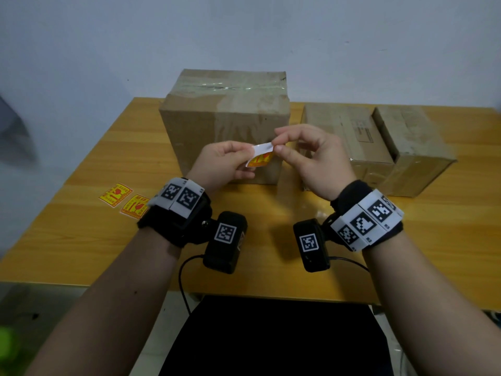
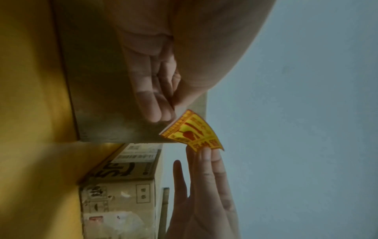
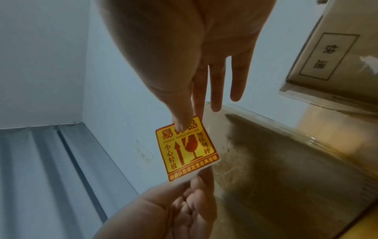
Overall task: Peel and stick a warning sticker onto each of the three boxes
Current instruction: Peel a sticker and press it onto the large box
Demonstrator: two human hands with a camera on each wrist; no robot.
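Observation:
A yellow and red warning sticker on white backing is held in the air in front of the large cardboard box. My left hand pinches its lower left edge and my right hand pinches its upper right edge. In the right wrist view the sticker shows its printed face, with my thumb on its top edge and the left hand holding it from below. In the left wrist view the sticker curves between both hands. Two smaller boxes stand side by side to the right.
Two more warning stickers lie flat on the wooden table at the left, near my left wrist. A pale wall rises behind the boxes. The table's near edge runs just below my forearms.

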